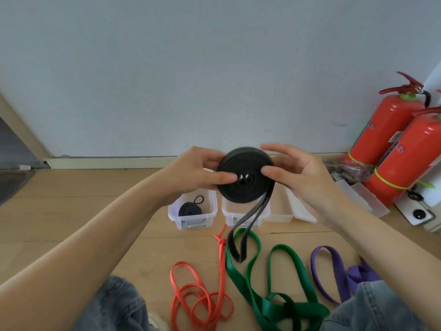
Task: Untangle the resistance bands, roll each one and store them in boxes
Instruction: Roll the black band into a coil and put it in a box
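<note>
A black resistance band (245,175) is wound into a thick coil held in the air above the boxes. My left hand (202,170) grips its left side, thumb on the face. My right hand (293,168) grips its right side, thumb near the centre. A loose tail (241,244) of the band hangs down to the floor. Below sit two clear boxes: the left box (212,211) holds a small rolled black band (191,209), the right box (226,215) is mostly hidden behind the coil. An orange band (198,299), a green band (274,304) and a purple band (334,273) lie loose on the wooden floor.
Clear lids (300,209) and another tray (365,197) lie to the right of the boxes. Two red fire extinguishers (391,132) lean against the wall at the right. My knees in jeans (114,306) frame the bands at the bottom.
</note>
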Tool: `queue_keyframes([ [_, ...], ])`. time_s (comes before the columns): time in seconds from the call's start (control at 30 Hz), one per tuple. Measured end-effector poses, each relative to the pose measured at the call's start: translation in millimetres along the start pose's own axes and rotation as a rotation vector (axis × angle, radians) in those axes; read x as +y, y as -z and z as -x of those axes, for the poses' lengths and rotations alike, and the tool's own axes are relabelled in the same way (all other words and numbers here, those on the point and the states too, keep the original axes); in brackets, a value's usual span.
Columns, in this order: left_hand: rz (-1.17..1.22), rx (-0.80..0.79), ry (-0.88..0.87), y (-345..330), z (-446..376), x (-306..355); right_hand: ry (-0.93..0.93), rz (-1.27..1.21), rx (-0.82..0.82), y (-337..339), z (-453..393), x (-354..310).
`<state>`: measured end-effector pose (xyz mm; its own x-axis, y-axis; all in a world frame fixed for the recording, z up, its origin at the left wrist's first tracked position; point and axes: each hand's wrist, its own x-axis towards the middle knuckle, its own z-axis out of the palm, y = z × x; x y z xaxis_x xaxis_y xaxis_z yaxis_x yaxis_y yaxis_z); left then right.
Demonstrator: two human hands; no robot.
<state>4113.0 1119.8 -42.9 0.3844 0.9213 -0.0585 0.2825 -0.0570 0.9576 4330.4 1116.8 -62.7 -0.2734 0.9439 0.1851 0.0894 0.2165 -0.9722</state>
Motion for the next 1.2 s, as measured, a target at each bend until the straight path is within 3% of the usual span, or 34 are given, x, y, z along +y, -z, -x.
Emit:
queue_keyframes([
  [0.1, 0.232, 0.111, 0.002, 1, -3, 0, -0.054, -0.084, 0.026, 0, -1, 4],
  [0.23, 0.376, 0.142, 0.047, -16, -5, -7, -0.035, -0.036, 0.107, 0, -1, 6],
  [0.4, -0.038, 0.026, 0.031, -14, -2, -6, 0.056, 0.210, 0.055, 7, 4, -4],
  [0.5, -0.177, -0.102, -0.002, -21, 0, -6, 0.086, 0.375, -0.028, -1, 9, -4],
  [0.57, -0.192, -0.107, 0.006, -22, 1, -9, 0.081, 0.352, -0.046, -3, 10, -4],
  [0.73, 0.176, 0.075, 0.000, -8, -2, -10, 0.020, 0.092, 0.033, 3, 6, -3],
  [0.83, 0.382, 0.098, 0.004, -5, -4, -10, -0.012, -0.064, 0.128, 3, 3, 0],
  [0.93, 0.490, 0.081, 0.066, -13, -4, -13, 0.030, -0.001, 0.199, 2, 4, 0],
  [1.0, 0.362, 0.041, 0.104, -14, -3, -16, 0.041, 0.053, 0.184, 3, 5, 0],
  [1.1, -0.048, -0.052, 0.097, -9, 0, -16, 0.100, 0.187, 0.080, 3, 9, -3],
  [1.2, -0.018, -0.177, 0.113, -16, 2, -14, 0.150, 0.416, -0.050, -3, 14, -3],
])
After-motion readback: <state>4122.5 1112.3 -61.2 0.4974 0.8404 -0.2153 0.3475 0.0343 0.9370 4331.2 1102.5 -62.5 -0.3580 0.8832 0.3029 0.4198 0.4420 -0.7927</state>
